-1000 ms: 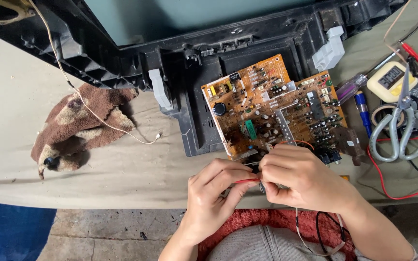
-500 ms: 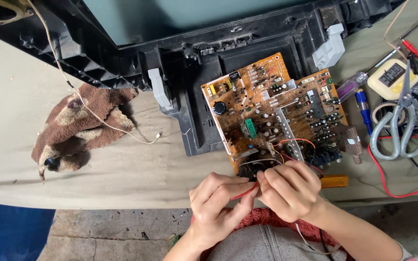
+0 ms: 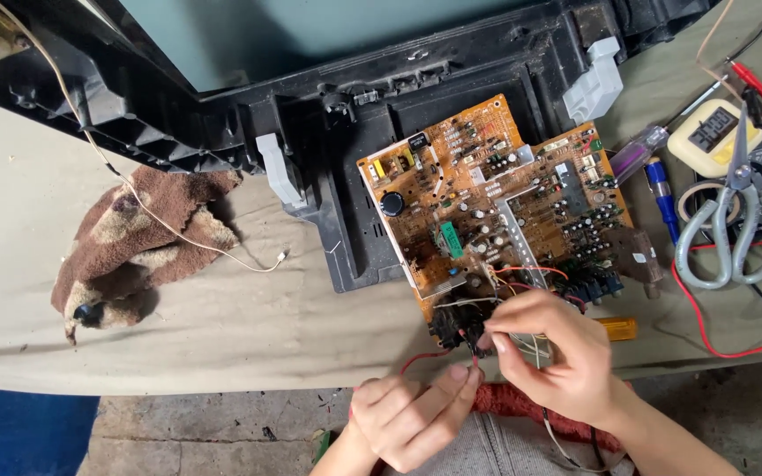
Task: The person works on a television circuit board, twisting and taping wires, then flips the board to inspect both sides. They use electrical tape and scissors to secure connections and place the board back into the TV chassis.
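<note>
While pinching, red wire (image 3: 416, 360) between hands

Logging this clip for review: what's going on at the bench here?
A person works at the near edge of an orange circuit board lying against a black television casing. The right hand pinches a small black part with wires at the board's edge, while the left hand holds a red wire. Scissors and a brown rag lie aside.

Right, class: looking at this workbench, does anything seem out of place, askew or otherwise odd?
Yes. The orange circuit board lies tilted, half out of the black casing, its near edge overhanging the table edge. Loose red wire trails from it between both hands. A crumpled brown rag lies to the left.
</note>
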